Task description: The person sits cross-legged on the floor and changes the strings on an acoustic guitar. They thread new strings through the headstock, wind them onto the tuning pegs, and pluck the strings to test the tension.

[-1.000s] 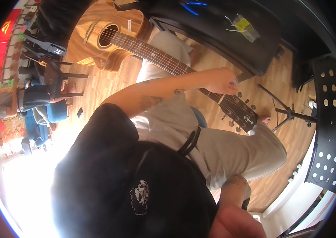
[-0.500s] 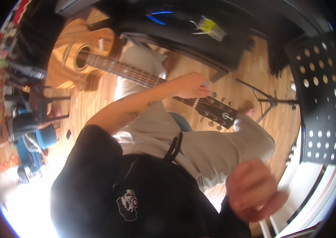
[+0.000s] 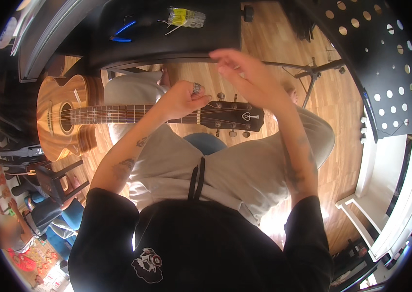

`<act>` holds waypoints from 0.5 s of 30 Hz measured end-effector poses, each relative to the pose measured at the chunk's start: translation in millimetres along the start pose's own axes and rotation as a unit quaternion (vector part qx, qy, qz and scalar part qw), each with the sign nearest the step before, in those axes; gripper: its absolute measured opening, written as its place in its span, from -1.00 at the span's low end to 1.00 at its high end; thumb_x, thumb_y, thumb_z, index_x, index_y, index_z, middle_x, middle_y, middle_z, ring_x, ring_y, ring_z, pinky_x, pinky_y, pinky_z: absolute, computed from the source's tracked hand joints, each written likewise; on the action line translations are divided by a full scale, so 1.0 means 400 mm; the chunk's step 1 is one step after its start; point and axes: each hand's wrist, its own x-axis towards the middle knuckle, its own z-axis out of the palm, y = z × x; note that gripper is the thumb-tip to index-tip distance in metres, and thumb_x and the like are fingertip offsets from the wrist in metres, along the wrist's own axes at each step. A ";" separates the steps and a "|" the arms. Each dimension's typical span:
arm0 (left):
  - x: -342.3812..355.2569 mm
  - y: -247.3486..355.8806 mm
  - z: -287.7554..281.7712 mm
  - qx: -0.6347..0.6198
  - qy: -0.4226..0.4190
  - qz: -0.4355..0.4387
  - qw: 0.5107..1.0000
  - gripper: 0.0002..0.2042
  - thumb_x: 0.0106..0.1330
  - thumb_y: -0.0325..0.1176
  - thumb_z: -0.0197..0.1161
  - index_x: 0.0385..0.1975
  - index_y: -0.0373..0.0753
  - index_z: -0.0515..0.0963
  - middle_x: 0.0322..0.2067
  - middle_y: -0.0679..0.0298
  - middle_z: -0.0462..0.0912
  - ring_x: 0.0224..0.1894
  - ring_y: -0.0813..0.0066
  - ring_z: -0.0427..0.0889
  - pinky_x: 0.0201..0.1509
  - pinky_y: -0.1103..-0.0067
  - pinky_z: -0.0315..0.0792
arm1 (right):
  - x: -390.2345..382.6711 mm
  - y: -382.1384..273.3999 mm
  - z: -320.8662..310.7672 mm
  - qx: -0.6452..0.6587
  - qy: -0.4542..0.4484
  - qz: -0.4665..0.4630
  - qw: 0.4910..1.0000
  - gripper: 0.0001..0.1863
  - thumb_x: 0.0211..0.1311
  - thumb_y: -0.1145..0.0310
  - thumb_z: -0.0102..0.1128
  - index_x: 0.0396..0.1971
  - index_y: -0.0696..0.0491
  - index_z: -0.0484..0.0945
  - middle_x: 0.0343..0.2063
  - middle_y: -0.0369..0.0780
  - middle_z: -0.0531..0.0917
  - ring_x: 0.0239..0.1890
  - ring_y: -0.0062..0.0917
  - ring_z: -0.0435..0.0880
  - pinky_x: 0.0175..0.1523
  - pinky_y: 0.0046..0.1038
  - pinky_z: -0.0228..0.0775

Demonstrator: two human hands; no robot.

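Observation:
An acoustic guitar (image 3: 52,129) with light wood lies sideways over my legs, its body at the left and its dark headstock (image 3: 237,116) pointing right. My left hand (image 3: 186,100), wearing a chunky ring, is closed round the neck just left of the nut. Above the headstock my right hand (image 3: 249,80) is raised with its fingers apart and loosely bent, holding nothing that I can see. Tuning pegs line both sides of the headstock.
Blue cutters (image 3: 122,39) and a yellow-and-clear packet (image 3: 185,18) lie on a black bench (image 3: 118,56) at the top. A perforated music stand (image 3: 385,68) rises at the right, with tripod legs. At left are a dark chair (image 3: 60,182) and a seated person (image 3: 16,228).
My right hand has risen from the lower right to over the headstock. The view has turned, so the guitar now appears level. My left hand stays on the neck.

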 end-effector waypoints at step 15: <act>-0.016 -0.002 0.010 0.029 0.042 0.022 0.998 -0.49 0.35 -0.37 0.36 -0.72 -0.23 0.14 -0.73 0.38 0.02 -0.60 0.59 0.02 -0.56 0.48 0.04 | 0.053 0.189 0.049 -0.079 -0.270 0.094 0.955 -0.70 0.34 0.22 0.25 -0.23 0.18 0.71 -0.43 -0.16 0.72 -0.36 -0.48 0.64 -0.17 -0.40 0.47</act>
